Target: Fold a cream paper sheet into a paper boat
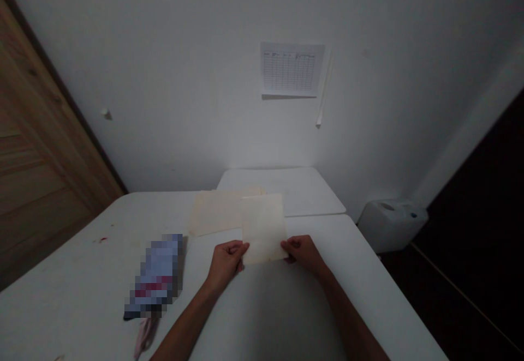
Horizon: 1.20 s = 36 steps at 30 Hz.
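A cream-coloured sheet of paper (pixel 264 224) is held up between my two hands over the white table. My left hand (pixel 227 263) pinches its lower left edge, thumb on top. On the other side, my right hand (pixel 303 253) grips the lower right edge the same way. Behind and to the left of it lie some larger cream sheets (pixel 215 212), partly covered by the held one.
A pixelated blue pouch-like item (pixel 158 274) with a pink strap lies left on the white table (pixel 82 274). A second white tabletop (pixel 311 189) meets the wall. A printed chart (pixel 291 71) hangs there. A white plastic container (pixel 391 224) stands at right.
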Each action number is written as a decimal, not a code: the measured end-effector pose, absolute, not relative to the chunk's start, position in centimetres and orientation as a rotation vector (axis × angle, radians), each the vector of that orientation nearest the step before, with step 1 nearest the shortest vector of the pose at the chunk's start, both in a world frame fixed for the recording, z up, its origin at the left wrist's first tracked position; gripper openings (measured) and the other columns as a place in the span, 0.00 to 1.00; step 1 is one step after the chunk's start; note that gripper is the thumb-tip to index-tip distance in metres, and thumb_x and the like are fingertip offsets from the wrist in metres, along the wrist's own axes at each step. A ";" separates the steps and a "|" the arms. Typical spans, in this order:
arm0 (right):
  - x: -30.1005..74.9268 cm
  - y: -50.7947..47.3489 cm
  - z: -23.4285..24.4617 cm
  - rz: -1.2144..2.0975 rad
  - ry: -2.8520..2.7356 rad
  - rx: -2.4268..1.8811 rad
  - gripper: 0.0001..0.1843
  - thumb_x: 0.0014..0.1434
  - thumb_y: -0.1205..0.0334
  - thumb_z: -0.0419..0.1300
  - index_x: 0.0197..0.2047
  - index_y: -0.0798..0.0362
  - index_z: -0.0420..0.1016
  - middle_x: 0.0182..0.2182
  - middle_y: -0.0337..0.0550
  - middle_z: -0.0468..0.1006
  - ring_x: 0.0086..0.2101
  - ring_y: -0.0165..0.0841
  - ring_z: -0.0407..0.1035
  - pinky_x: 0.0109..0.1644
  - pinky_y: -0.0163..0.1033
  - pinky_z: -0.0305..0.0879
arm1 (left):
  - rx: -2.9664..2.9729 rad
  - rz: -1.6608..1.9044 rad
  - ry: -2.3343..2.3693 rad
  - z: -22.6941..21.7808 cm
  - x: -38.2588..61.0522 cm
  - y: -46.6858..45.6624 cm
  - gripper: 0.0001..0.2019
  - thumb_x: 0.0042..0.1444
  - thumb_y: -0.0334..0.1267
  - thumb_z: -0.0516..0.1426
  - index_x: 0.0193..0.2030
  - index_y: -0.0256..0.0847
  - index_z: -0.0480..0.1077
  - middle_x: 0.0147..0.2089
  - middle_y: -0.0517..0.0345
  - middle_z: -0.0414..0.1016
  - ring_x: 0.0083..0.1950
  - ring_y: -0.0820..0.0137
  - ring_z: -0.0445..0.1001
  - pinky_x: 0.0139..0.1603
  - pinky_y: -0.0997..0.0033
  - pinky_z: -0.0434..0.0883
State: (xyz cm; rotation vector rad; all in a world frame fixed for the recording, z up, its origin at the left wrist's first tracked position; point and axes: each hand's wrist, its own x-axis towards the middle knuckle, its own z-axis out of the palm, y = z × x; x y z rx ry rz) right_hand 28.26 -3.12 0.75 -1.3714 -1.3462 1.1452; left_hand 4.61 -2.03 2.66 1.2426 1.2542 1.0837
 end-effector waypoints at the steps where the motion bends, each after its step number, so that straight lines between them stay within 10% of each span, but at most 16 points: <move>1: 28.3 -3.1 0.7 1.151 -1.350 -1.377 0.28 0.48 0.37 0.62 0.27 0.59 0.76 0.20 0.42 0.76 0.21 0.33 0.72 0.26 0.35 0.69 | 1.243 1.086 1.258 2.7 4.6 -2.0 0.22 0.41 0.57 0.64 0.27 0.35 0.72 0.10 0.67 0.63 0.09 0.80 0.54 0.12 0.79 0.53; 19: 29.0 -3.4 1.3 1.088 -1.455 -1.445 0.20 0.51 0.46 0.62 0.26 0.57 0.76 0.17 0.42 0.75 0.17 0.29 0.67 0.21 0.32 0.60 | 1.300 1.015 1.283 2.2 3.9 -1.7 0.23 0.43 0.58 0.62 0.27 0.36 0.70 0.10 0.66 0.62 0.10 0.78 0.55 0.12 0.79 0.52; 28: 29.1 -3.5 1.7 0.268 -1.748 -1.435 0.09 0.58 0.58 0.59 0.34 0.52 0.78 0.31 0.44 0.80 0.33 0.36 0.72 0.41 0.40 0.67 | 1.473 0.736 1.209 2.7 3.5 -2.1 0.23 0.44 0.58 0.60 0.17 0.40 0.62 0.08 0.67 0.58 0.09 0.79 0.51 0.12 0.79 0.46; 36: 28.8 -3.4 0.3 0.205 -2.079 -1.273 0.10 0.61 0.66 0.57 0.43 0.50 0.79 0.43 0.44 0.80 0.44 0.36 0.70 0.51 0.41 0.66 | 1.589 0.681 1.201 2.8 3.5 -2.3 0.23 0.46 0.58 0.58 0.16 0.42 0.58 0.08 0.68 0.56 0.09 0.78 0.52 0.10 0.79 0.47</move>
